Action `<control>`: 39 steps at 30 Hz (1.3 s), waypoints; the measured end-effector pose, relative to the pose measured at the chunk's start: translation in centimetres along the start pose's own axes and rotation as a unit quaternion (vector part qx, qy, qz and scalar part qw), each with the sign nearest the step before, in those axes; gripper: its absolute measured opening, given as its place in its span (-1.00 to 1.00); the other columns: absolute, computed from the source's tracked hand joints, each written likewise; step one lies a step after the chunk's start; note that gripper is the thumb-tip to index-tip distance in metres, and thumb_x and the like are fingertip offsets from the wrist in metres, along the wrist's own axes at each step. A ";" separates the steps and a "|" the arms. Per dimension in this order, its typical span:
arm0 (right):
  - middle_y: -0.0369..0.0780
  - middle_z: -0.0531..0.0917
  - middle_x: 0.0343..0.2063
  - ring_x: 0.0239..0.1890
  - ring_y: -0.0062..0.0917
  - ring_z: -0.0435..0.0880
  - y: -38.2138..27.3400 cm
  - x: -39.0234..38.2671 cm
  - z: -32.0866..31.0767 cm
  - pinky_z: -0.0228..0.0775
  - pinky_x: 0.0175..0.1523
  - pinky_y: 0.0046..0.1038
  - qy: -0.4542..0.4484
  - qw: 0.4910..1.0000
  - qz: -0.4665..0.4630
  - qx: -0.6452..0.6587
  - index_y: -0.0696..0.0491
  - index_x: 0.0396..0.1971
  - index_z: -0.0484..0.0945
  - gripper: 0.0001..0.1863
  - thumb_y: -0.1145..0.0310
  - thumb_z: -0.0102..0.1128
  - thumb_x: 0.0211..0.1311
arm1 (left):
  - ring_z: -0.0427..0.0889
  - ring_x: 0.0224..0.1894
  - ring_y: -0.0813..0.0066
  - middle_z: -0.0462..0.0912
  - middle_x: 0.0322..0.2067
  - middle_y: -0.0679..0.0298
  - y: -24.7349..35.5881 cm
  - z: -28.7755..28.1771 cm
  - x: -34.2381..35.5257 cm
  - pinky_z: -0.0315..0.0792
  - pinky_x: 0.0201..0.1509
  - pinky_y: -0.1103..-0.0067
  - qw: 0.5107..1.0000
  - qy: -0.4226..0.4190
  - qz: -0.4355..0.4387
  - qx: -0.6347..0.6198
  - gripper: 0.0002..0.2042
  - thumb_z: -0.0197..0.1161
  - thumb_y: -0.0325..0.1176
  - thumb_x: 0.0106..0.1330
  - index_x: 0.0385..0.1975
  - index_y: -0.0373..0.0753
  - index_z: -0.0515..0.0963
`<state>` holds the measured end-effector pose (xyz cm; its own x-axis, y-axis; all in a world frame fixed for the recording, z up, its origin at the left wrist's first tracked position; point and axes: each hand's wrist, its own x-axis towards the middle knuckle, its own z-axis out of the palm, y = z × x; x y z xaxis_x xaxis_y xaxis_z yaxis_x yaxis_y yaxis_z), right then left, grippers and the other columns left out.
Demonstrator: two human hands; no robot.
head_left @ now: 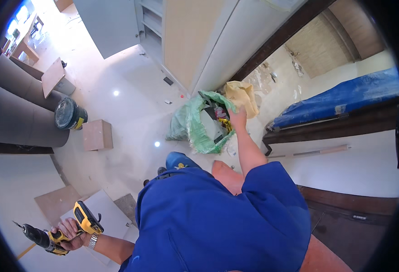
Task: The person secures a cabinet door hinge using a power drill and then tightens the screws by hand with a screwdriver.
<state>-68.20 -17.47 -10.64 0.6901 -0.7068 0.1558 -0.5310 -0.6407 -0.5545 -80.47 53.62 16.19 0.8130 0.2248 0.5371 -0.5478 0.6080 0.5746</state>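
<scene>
Out to the left, my left hand (71,228) is wrapped round the handle of a yellow and black cordless drill (89,221). A bit sticks out of its chuck, pointing left, away from my body. Ahead of me, my right hand (239,119) grips the right rim of a green woven sack (180,123); my fingertips are partly hidden at the edge. The sack's mouth gapes, showing mixed scraps inside, among them a shiny yellow wrapper (225,124) and a pale flat piece. Just beyond that hand sits a beige sack (246,96).
A pale cabinet (195,41) with a door ajar stands ahead. Leftward are large grey rolls (22,111), a dark lidded bucket (66,113) and a wooden box (97,135). On the right, blue sheeting (344,97) covers a dark-edged unit. Boards (104,208) lie near the drill.
</scene>
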 end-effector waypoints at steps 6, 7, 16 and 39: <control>0.20 0.17 0.31 0.35 -0.02 0.21 -9.8 8.3 4.3 0.08 0.41 -0.25 0.003 0.993 0.108 0.039 0.39 0.32 0.00 0.08 0.06 0.41 -0.03 | 0.31 -0.54 0.66 0.37 -0.59 0.44 -2.1 -0.8 4.7 0.23 -0.45 0.73 0.991 0.017 -0.060 -0.114 -0.51 0.38 -0.25 0.19 0.05 -0.31 0.38; 0.20 0.17 0.31 0.35 -0.02 0.21 -10.8 9.8 5.6 0.08 0.41 -0.25 0.002 0.993 0.113 0.035 0.39 0.32 0.00 0.08 0.06 0.41 -0.03 | 0.30 -0.55 0.67 0.36 -0.60 0.44 -2.4 -1.3 5.9 0.24 -0.45 0.76 0.991 0.026 -0.061 -0.118 -0.53 0.39 -0.29 0.19 0.04 -0.31 0.38; 0.23 0.04 0.34 0.37 0.00 0.15 -16.6 20.7 16.6 0.09 0.41 -0.24 0.115 0.961 0.236 0.084 0.45 0.32 -0.33 0.27 -0.05 0.41 0.01 | 0.35 -0.57 0.67 0.40 -0.60 0.42 -9.0 -5.3 21.3 0.26 -0.38 0.73 0.995 0.029 -0.036 -0.086 -0.55 0.39 -0.35 0.10 -0.04 -0.34 0.39; 0.30 0.06 0.32 0.35 0.04 0.16 -20.4 21.7 22.0 0.02 0.42 -0.22 0.215 0.908 0.358 0.041 0.42 0.33 -0.30 -0.03 0.02 0.04 0.34 | 0.36 -0.64 0.70 0.47 -0.64 0.45 -42.6 -8.8 62.1 0.29 -0.48 0.77 0.907 -0.175 -0.279 -0.263 -0.56 0.41 -0.29 0.07 -0.08 -0.28 0.44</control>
<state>-31.53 -13.12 -13.90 -0.0827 -0.9962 0.0262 -0.7167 0.0412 -0.6961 -4.93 48.35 19.61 0.7717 -0.4294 0.4691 0.1743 0.8522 0.4934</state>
